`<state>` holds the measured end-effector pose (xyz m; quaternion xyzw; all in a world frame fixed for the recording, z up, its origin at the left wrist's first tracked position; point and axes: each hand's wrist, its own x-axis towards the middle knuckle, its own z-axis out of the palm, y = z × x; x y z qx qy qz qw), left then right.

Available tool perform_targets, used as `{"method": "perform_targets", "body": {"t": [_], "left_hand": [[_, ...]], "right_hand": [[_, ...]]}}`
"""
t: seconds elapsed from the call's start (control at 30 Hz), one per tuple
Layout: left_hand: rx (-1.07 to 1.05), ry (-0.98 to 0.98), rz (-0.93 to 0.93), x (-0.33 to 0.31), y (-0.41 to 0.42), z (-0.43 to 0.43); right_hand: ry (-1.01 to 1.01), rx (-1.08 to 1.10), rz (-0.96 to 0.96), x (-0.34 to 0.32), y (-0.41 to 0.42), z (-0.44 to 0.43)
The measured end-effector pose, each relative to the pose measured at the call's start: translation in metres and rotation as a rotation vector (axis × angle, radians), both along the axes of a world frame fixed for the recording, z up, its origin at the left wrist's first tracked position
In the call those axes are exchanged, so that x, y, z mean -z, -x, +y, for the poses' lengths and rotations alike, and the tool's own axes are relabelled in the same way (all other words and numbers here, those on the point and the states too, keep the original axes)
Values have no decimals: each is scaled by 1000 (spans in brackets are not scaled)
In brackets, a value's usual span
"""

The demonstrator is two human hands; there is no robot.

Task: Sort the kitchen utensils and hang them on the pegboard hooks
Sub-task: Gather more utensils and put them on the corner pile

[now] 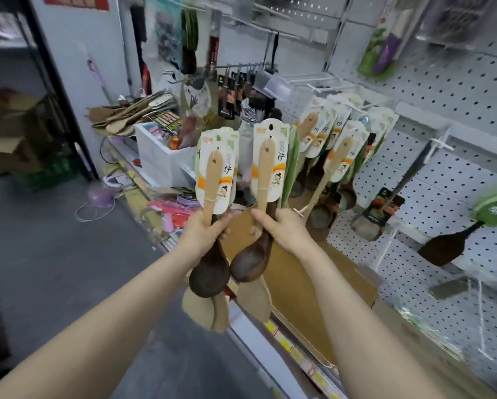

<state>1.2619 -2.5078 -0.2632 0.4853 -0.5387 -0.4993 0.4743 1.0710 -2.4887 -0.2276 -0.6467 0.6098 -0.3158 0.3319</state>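
My left hand (205,233) grips a bundle of carded wooden spoons (212,180) by the handles, handle ends up, dark bowls and pale spatula blades hanging below the fist. My right hand (282,227) grips a second bundle of carded wooden spoons (266,165) the same way, right beside the first. Both bundles are held upright in front of the white pegboard (443,180). More of the same carded spoons (338,145) hang on pegboard hooks just behind and to the right.
A brown cardboard box (299,283) lies on the shelf under my hands. A white bin (161,156) of small goods and a pile of loose wooden utensils (132,113) sit at left. Dark spatulas (440,249) and black-carded tools (233,93) hang on hooks.
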Motion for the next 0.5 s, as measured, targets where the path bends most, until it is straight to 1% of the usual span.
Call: {"method": "perform_targets", "body": {"t": [0.2,0.37,0.5], "left_hand": [[-128,-57,35,5,-69,-24],[-247,-103,48,5,-122,-55],[-273,-131,58,5,-163,-97]], "right_hand": [[-22,-153,111,7,-66,-45],[-18,-261,111,9,-120,-91],[-76,-357,86,6,-159,-140]]}}
